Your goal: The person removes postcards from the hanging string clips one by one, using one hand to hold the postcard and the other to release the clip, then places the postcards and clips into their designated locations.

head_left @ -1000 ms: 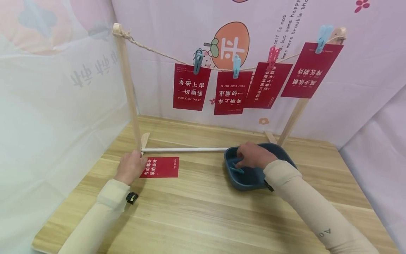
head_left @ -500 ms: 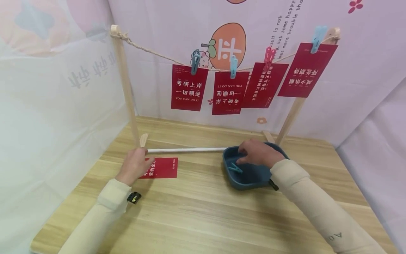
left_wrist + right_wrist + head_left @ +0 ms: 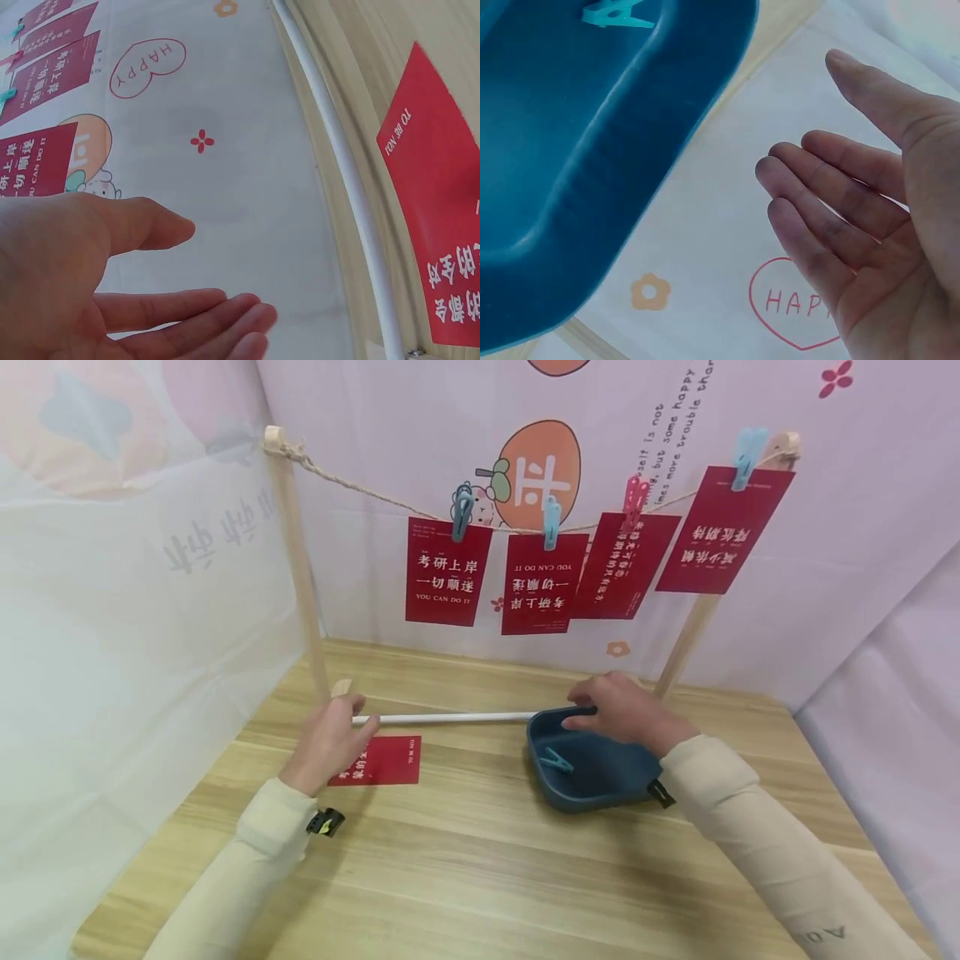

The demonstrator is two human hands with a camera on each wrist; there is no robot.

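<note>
My left hand (image 3: 327,739) hovers above the left part of a red card (image 3: 393,760) that lies on the table. In the left wrist view its thumb and fingers are apart with nothing between them. Over the far side of a dark blue basin (image 3: 536,768) is my right hand (image 3: 626,714), its palm bare in the right wrist view. One teal clothespin (image 3: 557,761) lies inside the basin near its left wall. Several red cards hang from a twine line (image 3: 360,487), among them a card (image 3: 448,572) under a dark teal clothespin (image 3: 462,517).
Wooden posts, left (image 3: 296,560) and right (image 3: 686,643), bear the twine. A white rod (image 3: 450,718) runs low between them, passing behind the basin. Further hanging cards hold a light blue clothespin (image 3: 551,522) and a pink clothespin (image 3: 636,502). A printed cloth (image 3: 375,410) backs the wooden table (image 3: 450,877).
My left hand has moved right and up, off the card's left edge. My right hand has risen out of the basin toward its far right, leaving the clothespin inside in plain view.
</note>
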